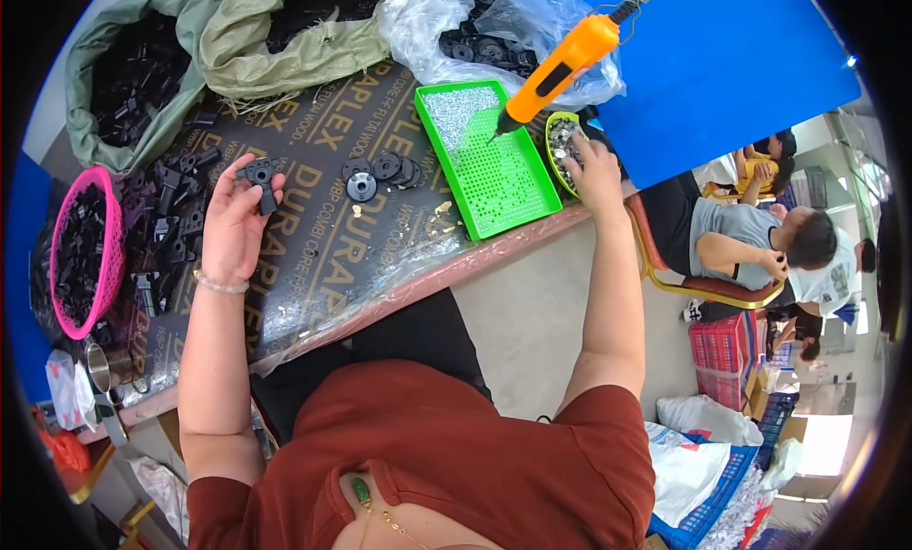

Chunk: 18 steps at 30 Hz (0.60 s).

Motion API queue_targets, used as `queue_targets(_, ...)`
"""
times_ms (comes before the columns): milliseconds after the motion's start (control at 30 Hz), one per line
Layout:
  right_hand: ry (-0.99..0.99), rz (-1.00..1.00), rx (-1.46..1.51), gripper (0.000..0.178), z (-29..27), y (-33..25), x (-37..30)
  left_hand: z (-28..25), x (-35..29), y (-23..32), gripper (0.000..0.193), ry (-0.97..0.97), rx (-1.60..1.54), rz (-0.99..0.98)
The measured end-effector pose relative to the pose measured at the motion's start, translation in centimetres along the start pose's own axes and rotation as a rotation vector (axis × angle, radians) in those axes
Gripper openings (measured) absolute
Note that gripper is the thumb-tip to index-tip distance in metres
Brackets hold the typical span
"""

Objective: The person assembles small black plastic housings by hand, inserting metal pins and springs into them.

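My left hand (232, 229) is closed around a black plastic part (256, 172) with a round hub and a short leg, held up over the dark table. My right hand (598, 178) reaches into a yellow-green bowl (554, 158) of small metal pieces (564, 138), fingers apart and fingertips among the pieces. Whether a piece lies between them is too small to tell. Beside the bowl, a green tray (513, 197) holds many tiny silvery screws. An orange electric screwdriver (567, 64) hangs tip-down above that tray. Between my hands lie a black disc with a metal ring (361, 186) and several black round parts (389, 167).
Sacks (81, 85) and a clear plastic bag (418, 37) of black parts line the far side. A pink basket (113, 256) and loose black parts (171, 194) are at left. A blue panel (703, 66) stands far right; other people (736, 241) sit beyond.
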State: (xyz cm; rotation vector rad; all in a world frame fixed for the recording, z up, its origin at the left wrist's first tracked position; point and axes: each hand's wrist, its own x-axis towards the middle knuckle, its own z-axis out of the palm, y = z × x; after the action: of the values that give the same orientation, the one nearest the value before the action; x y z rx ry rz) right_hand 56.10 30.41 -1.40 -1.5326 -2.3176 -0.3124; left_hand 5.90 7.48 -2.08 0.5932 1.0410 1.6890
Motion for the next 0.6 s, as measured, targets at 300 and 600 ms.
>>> queue_targets(300,-0.061,-0.052,0.233,0.026,0.9,1.1,1.4,0.6,-0.2,0.3,0.048,0.021,-0.007,-0.005)
queue_targets(600,-0.012,0.607,0.977,0.018,0.9,2.1,1.8,0.6,-0.1,0.4,0.047,0.041,-0.009,-0.004)
